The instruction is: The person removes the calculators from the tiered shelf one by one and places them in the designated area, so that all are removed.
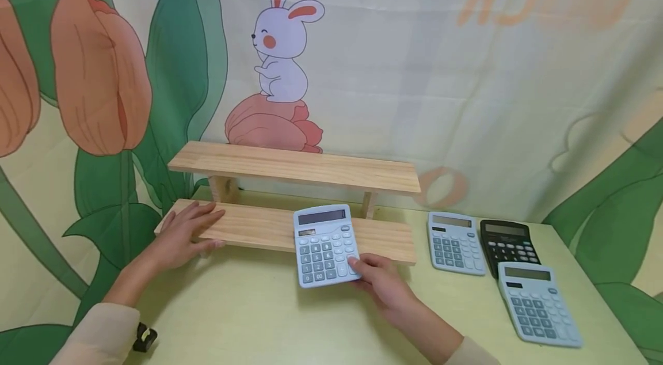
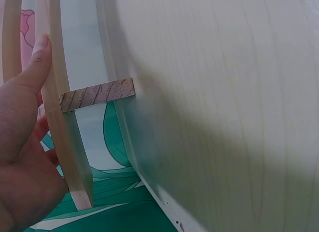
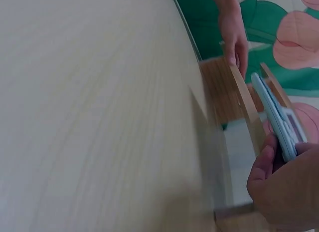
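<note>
My right hand (image 1: 385, 284) pinches a light blue calculator (image 1: 323, 247) at its lower right corner, thumb on the keys and fingers behind. The calculator tilts with its display up, overlapping the front edge of the lower shelf in the head view; in the right wrist view it shows edge-on (image 3: 274, 112). At the left end of the two-tier wooden stand (image 1: 295, 168), my left hand (image 1: 181, 232) rests on the lower board (image 1: 254, 225), fingers spread over its top. Its thumb (image 2: 40, 60) lies along the board's front edge.
To the right on the pale table (image 1: 248, 319) lie a light blue calculator (image 1: 454, 244), a black one (image 1: 510, 238) and another light blue one (image 1: 538, 304) overlapping the black one. A cloth with a rabbit and tulips (image 1: 393, 65) hangs behind the stand.
</note>
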A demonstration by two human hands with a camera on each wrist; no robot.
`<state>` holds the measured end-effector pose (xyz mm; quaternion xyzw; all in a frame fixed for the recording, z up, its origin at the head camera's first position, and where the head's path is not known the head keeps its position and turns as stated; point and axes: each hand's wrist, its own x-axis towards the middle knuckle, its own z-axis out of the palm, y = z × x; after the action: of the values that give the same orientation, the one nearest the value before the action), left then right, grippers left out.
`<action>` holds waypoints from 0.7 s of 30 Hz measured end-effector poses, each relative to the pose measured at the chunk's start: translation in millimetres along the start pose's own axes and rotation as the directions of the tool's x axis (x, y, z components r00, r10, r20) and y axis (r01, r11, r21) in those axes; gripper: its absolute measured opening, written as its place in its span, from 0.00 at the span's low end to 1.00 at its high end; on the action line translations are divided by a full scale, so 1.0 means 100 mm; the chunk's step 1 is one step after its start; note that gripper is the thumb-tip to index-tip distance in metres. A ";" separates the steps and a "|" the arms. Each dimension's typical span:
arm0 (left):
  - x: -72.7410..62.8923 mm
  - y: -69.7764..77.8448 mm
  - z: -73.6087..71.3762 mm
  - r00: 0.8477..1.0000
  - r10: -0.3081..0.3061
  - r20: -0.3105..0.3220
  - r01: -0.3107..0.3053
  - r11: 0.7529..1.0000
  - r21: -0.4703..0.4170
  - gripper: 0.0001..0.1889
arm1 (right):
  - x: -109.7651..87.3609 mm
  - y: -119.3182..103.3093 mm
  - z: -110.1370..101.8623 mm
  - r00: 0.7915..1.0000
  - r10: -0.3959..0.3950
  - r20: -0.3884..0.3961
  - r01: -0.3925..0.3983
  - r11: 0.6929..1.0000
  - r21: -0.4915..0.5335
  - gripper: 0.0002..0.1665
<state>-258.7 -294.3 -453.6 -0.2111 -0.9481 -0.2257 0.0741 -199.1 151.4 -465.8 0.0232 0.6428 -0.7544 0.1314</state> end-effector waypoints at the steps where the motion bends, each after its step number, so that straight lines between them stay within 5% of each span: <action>1: 0.00 0.00 0.00 1.000 -0.001 0.001 0.001 1.000 -0.002 0.39 | -0.03 -0.03 -0.07 1.000 -0.006 -0.001 0.006 1.000 -0.013 0.19; 8: 0.01 -0.01 0.01 1.000 -0.001 0.006 0.001 1.000 0.003 0.40 | -0.36 -0.21 -0.70 0.993 0.022 -0.117 -0.036 0.993 -0.114 0.19; 21: 0.00 -0.01 0.03 1.000 0.011 -0.002 -0.011 1.000 0.001 0.40 | -0.85 -0.18 -1.81 0.941 0.183 -0.285 -0.237 0.957 -0.166 0.31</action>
<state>-258.9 -294.3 -456.4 -0.2160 -0.9470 -0.2250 0.0766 -145.1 345.0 -462.5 0.1799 0.7203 -0.6581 0.1256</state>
